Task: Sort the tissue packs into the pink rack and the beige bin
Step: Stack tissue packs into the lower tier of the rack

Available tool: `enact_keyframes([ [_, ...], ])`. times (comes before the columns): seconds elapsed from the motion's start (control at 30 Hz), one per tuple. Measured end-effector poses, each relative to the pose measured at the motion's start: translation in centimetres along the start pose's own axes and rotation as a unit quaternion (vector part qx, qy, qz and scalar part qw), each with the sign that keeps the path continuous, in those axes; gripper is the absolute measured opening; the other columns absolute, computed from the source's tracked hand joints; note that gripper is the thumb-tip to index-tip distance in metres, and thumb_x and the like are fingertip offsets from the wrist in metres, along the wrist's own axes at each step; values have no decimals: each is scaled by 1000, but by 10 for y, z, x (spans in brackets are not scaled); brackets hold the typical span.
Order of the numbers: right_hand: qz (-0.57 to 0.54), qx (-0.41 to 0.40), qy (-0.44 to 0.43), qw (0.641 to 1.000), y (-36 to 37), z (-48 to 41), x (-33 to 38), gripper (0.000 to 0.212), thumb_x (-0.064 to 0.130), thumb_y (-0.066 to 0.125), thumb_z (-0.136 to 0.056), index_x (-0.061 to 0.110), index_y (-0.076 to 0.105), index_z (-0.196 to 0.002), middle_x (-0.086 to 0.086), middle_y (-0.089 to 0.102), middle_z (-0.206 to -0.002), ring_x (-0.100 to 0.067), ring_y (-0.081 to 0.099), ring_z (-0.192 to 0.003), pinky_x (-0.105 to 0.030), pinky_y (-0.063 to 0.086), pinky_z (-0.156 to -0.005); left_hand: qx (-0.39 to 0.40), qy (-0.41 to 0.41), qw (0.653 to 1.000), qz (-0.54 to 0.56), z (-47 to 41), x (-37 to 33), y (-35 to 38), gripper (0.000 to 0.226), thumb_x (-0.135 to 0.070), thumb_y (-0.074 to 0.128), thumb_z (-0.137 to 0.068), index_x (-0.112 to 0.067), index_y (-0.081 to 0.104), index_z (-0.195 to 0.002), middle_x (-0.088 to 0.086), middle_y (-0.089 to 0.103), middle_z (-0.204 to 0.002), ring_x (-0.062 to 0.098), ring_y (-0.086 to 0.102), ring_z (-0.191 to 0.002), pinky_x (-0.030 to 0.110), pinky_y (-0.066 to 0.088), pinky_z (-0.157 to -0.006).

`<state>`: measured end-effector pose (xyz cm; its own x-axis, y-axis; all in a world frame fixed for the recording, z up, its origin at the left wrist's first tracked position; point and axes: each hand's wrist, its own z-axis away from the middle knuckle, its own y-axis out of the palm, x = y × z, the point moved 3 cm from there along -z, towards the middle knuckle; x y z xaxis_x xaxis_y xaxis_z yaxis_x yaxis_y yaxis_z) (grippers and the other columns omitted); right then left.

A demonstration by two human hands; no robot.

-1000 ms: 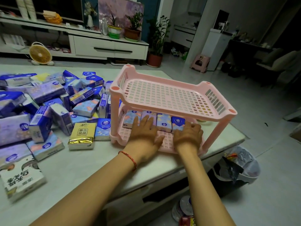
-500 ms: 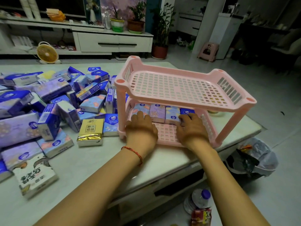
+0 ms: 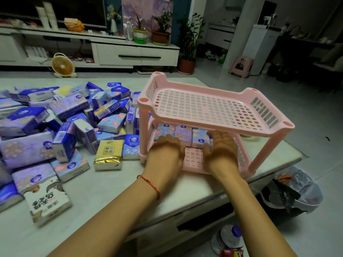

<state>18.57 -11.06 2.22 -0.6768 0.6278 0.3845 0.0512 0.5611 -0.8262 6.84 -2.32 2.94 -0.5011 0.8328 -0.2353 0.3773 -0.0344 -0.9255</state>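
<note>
Four tissue packs (image 3: pixel 182 135) are being squared along the pink rack's (image 3: pixel 209 108) lower tier, both hands, left (image 3: pixel 167 151) and right (image 3: pixel 220 147), now drawn closer, spread flat, pinching nothing.

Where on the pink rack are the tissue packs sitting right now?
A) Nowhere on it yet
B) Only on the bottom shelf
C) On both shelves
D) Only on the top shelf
B: a row of tissue packs lies on the pink rack's bottom shelf, while its top shelf is bare.

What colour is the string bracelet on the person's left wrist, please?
Red, seen best in the head view: thin string bracelet on the left wrist.
</note>
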Motion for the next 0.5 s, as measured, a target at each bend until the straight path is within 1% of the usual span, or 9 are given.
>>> enact_keyframes([
  [0.03, -34, -27, -19, 999, -7, 4, 9, 28, 10, 51, -85, 5, 62, -110, -17, 61, -116, -31, 52, -112, -31, 33, -98, -9, 9, 1000, 22, 5, -2, -10, 29, -27, 38, -95, -8, 55, -110, 11, 56, -113, 28, 54, -106, 34, 45, -79],
  [0.1, -127, -66, -76, 987, -19, 17, 40, 20, 12, 48, -80, 7, 66, -88, -12, 67, -89, -27, 60, -83, -27, 39, -75, 9, -23, 995, 95, 19, 3, -33, 25, -26, 39, -93, -12, 56, -103, 9, 58, -112, 27, 55, -104, 33, 43, -81],
  [0.17, -179, -53, -163, 969, -21, 38, 82, 20, 19, 43, -76, 11, 61, -75, -5, 62, -73, -22, 55, -62, -31, 40, -59, 38, -82, 988, 127, 37, 21, -53, 23, -23, 41, -88, -12, 60, -95, 12, 62, -104, 30, 57, -99, 32, 43, -77],
  [0.23, -170, -6, -244, 955, -9, 56, 119, 19, 21, 41, -75, 11, 57, -73, -3, 59, -70, -23, 54, -58, -33, 42, -49, 54, -147, 978, 139, 50, 46, -65, 16, -19, 44, -84, -11, 57, -79, 13, 62, -93, 32, 57, -93, 31, 40, -70],
  [0.3, -158, 50, -284, 944, 9, 61, 147, 23, 22, 38, -75, 11, 58, -78, -4, 60, -75, -26, 57, -66, -34, 47, -51, 23, -204, 966, 157, 57, 76, -73, 12, -13, 47, -80, -13, 55, -72, 10, 62, -84, 31, 57, -89, 30, 39, -68],
  [0.37, -180, 82, -282, 939, 24, 57, 165, 30, 23, 35, -74, 11, 60, -85, -5, 61, -82, -26, 59, -74, -35, 50, -60, -71, -250, 948, 182, 58, 104, -77, 17, -4, 48, -79, -11, 62, -84, 11, 64, -95, 29, 57, -97, 32, 43, -77],
  [0.43, -231, 104, -249, 935, 35, 53, 182, 33, 21, 35, -76, 10, 62, -93, -7, 62, -92, -25, 58, -83, -33, 47, -71, -201, -287, 923, 157, 61, 125, -89, 23, 1, 49, -79, -8, 61, -96, 14, 57, -107, 30, 50, -106, 36, 37, -87],
  [0.47, -253, 119, -233, 931, 41, 51, 192, 33, 17, 38, -78, 9, 62, -100, -8, 60, -99, -24, 56, -91, -30, 43, -78, -245, -304, 911, 134, 64, 133, -93, 26, 1, 51, -78, -8, 60, -101, 15, 52, -111, 30, 45, -110, 35, 33, -89],
  [0.5, -261, 135, -234, 927, 48, 50, 201, 33, 13, 43, -80, 9, 60, -108, -11, 57, -110, -25, 53, -102, -26, 39, -85, -258, -322, 904, 112, 66, 140, -95, 29, -1, 53, -78, -9, 58, -105, 14, 48, -114, 31, 41, -112, 34, 31, -90],
])
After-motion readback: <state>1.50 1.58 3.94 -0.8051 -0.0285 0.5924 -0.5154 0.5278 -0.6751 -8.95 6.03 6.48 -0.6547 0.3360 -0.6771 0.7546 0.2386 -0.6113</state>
